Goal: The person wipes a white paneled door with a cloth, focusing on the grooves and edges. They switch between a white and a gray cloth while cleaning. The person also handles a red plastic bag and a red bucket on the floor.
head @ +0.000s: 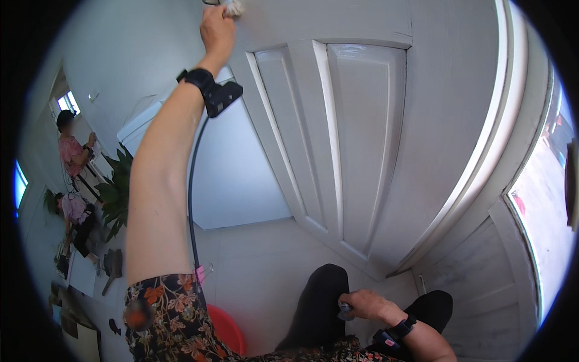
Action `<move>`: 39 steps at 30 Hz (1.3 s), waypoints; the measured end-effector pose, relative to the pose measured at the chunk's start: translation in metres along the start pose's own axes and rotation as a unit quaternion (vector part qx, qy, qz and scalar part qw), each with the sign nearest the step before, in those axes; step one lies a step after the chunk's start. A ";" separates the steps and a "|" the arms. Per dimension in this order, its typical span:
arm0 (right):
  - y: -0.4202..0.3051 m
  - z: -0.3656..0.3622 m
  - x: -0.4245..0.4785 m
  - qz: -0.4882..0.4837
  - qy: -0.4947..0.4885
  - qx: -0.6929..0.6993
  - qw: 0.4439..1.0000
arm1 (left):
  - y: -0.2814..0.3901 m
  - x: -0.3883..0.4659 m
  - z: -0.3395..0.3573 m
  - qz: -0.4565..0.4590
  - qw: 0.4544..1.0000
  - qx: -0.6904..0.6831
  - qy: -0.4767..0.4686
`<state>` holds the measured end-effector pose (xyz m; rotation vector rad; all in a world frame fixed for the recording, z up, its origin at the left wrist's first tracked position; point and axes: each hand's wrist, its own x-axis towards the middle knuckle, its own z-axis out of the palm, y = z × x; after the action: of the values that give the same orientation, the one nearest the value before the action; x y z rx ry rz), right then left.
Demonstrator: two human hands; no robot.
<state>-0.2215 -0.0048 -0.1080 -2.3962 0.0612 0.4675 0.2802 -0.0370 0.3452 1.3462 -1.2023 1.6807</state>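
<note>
Raised to the top edge of the view, my left hand (218,34) grips a crumpled whitish cloth (234,8) against the upper part of a white panelled door (366,135). A dark metal piece (211,2), perhaps the door handle, shows just beside the fingers and is cut off by the frame. Low down, my right hand (368,304) is closed around a small bluish-grey item (345,307) in front of my knee. Most of that item is hidden, so its kind is unclear.
A red basin (226,330) stands on the floor by my left side. Behind the door is a white cabinet-like appliance (239,181). A leafy plant (117,190) and two people (72,154) are at far left. A doorway (538,217) lies at right.
</note>
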 end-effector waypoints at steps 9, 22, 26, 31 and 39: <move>-0.012 0.007 0.019 -0.033 0.017 0.046 0.998 | 0.046 -0.123 -0.042 -0.102 0.992 -0.058 -0.052; -0.087 -0.009 0.011 -0.016 0.013 0.098 0.995 | 0.078 -0.288 -0.096 -0.238 0.959 -0.096 -0.122; -0.113 -0.018 -0.005 -0.004 -0.014 0.116 0.993 | 0.102 -0.343 -0.123 -0.314 0.930 -0.112 -0.156; -0.150 -0.038 -0.031 0.033 -0.027 0.135 0.990 | 0.142 -0.409 -0.156 -0.422 0.867 -0.142 -0.225; -0.191 -0.070 -0.057 0.066 -0.043 0.201 0.976 | 0.170 -0.447 -0.181 -0.512 0.803 -0.174 -0.250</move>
<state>-0.2211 0.0922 0.0799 -1.9798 0.2528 0.5611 0.1740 0.0928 -0.1377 1.7660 -0.7058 0.3242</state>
